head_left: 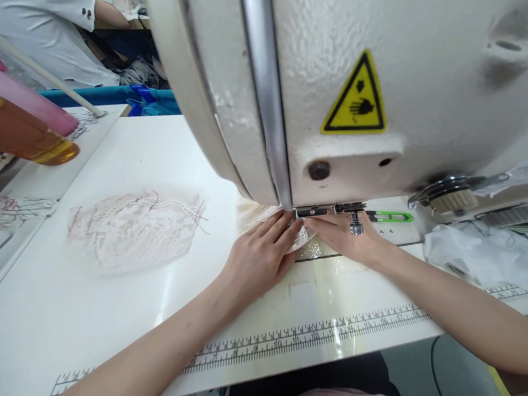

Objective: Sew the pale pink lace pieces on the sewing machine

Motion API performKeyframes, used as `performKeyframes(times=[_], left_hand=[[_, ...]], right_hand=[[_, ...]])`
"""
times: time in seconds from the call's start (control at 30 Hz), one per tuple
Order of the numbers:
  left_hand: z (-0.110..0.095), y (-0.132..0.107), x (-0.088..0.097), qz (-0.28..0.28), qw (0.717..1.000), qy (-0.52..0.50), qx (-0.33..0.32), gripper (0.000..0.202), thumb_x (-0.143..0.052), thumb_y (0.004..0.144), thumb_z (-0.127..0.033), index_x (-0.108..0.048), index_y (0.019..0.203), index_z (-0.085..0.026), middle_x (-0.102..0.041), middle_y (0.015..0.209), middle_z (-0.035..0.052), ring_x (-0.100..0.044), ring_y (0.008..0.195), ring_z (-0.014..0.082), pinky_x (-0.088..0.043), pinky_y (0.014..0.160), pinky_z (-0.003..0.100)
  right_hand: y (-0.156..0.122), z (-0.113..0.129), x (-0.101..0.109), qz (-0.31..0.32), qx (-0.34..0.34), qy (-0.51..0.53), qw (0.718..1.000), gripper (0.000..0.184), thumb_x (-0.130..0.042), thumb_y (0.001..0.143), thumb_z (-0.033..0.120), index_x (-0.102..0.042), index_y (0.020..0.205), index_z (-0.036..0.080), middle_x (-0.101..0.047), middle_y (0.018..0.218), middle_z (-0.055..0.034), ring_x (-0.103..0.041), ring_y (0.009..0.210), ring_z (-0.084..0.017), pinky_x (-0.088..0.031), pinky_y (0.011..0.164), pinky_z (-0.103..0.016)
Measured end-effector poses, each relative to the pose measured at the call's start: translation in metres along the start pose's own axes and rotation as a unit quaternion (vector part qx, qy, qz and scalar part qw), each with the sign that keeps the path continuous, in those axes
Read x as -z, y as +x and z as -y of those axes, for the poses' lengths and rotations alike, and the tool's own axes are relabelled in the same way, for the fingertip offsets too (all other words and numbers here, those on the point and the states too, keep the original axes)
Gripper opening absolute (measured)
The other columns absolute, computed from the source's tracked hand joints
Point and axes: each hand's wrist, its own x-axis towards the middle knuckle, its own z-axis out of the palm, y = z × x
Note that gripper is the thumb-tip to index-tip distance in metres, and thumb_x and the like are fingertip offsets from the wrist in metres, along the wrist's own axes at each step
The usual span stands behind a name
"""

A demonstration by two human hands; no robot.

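Observation:
A piece of pale lace fabric (304,237) lies under the head of a sewing machine (346,165). My left hand (262,250) rests flat on this lace, fingers stretched toward the presser area. From the other side, my right hand (355,234) reaches in with its fingers together at the lace's edge. A metal guide with a knurled screw (356,224) covers part of that hand. Green thread snips (390,216) lie just behind the right wrist. Another white lace piece (144,231), with loose dark and red thread ends, lies flat to the left.
A printed ruler strip (284,344) runs along the table's front edge. White sheer fabric (474,253) is bunched at the right. An orange-brown thread cone (37,137) and a pink one (45,102) stand at the left. Beyond the table is another person in white (45,38).

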Motion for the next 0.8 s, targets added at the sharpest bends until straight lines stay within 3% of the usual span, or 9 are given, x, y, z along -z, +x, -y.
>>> performKeyframes(times=[0.1, 0.2, 0.33, 0.47, 0.57, 0.8], left_hand=[[0.003, 0.000, 0.001, -0.010, 0.999, -0.003, -0.050, 0.035, -0.044, 0.093, -0.017, -0.060, 0.123, -0.008, -0.061, 0.127, 0.0123, -0.057, 0.119, 0.0264, -0.056, 0.094, 0.041], [0.007, -0.002, 0.001, -0.017, 0.996, 0.008, -0.088, 0.033, -0.043, 0.093, -0.015, -0.061, 0.120, -0.007, -0.061, 0.126, 0.0119, -0.059, 0.117, 0.0242, -0.056, 0.094, 0.039], [0.012, -0.004, 0.003, -0.021, 0.996, 0.024, -0.088, 0.033, -0.042, 0.093, -0.015, -0.063, 0.116, -0.008, -0.064, 0.121, 0.0111, -0.063, 0.111, 0.0236, -0.058, 0.090, 0.037], [0.018, -0.004, 0.006, -0.014, 0.996, 0.015, -0.086, 0.034, -0.041, 0.091, -0.013, -0.066, 0.114, -0.011, -0.065, 0.119, 0.0091, -0.064, 0.109, 0.0228, -0.058, 0.090, 0.036], [0.021, -0.004, 0.007, -0.008, 0.997, 0.012, -0.080, 0.035, -0.040, 0.091, -0.013, -0.066, 0.114, -0.013, -0.066, 0.117, 0.0081, -0.063, 0.110, 0.0223, -0.057, 0.092, 0.036], [0.017, -0.003, 0.005, -0.013, 0.997, 0.022, -0.067, 0.035, -0.040, 0.091, -0.014, -0.067, 0.112, -0.013, -0.068, 0.115, 0.0083, -0.064, 0.110, 0.0238, -0.058, 0.090, 0.037]], right_hand=[[0.003, -0.002, -0.004, 0.014, 0.015, -0.039, 0.999, 0.031, -0.040, 0.095, 0.015, -0.065, 0.106, 0.031, -0.068, 0.095, 0.0017, -0.060, 0.076, -0.015, -0.046, 0.057, -0.028], [0.005, 0.000, -0.005, 0.014, 0.052, -0.062, 0.997, 0.035, -0.039, 0.091, 0.007, -0.064, 0.106, 0.027, -0.068, 0.107, 0.0017, -0.060, 0.081, -0.015, -0.045, 0.061, -0.029], [0.007, 0.007, 0.000, -0.011, 0.079, -0.114, 0.990, 0.034, -0.037, 0.089, 0.002, -0.063, 0.105, 0.019, -0.068, 0.109, -0.0025, -0.061, 0.079, -0.016, -0.043, 0.062, -0.032], [0.010, 0.013, -0.003, 0.026, 0.101, -0.051, 0.993, 0.030, -0.043, 0.090, 0.003, -0.062, 0.104, 0.022, -0.068, 0.104, -0.0018, -0.060, 0.090, -0.014, -0.045, 0.075, -0.029], [0.010, 0.017, -0.007, 0.021, 0.091, -0.034, 0.995, 0.028, -0.047, 0.091, 0.004, -0.062, 0.103, 0.023, -0.068, 0.102, -0.0003, -0.059, 0.095, -0.014, -0.043, 0.085, -0.030], [0.009, 0.022, -0.008, 0.009, 0.085, -0.037, 0.996, 0.027, -0.046, 0.092, 0.005, -0.065, 0.098, 0.023, -0.068, 0.097, 0.0009, -0.058, 0.093, -0.013, -0.042, 0.085, -0.029]])
